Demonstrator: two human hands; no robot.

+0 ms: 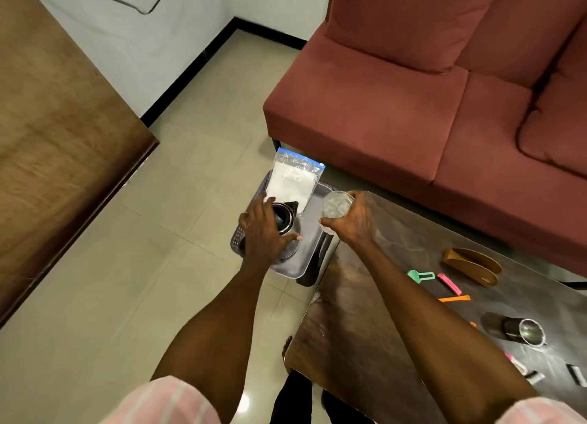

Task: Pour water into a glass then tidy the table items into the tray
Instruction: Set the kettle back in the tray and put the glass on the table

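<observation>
Glass (336,208), held in the right hand (352,225) with fingers curled round it, hangs over the table's (365,296) far corner, just beside the grey tray (313,233). The left hand (262,230) lies on the black jug (284,222) in the tray, fingers spread; I cannot tell if it grips. Best to keep the glass level, then grip the jug firmly and tip slowly. A white bag (290,182) leans on the tray's far edge.

Left hand (263,230): palm down, fingers spread, forearm extended forward.
Right hand (352,222): fingers and thumb curled in a closed grip, arm outstretched.
Sleeves: pink, short.
</observation>
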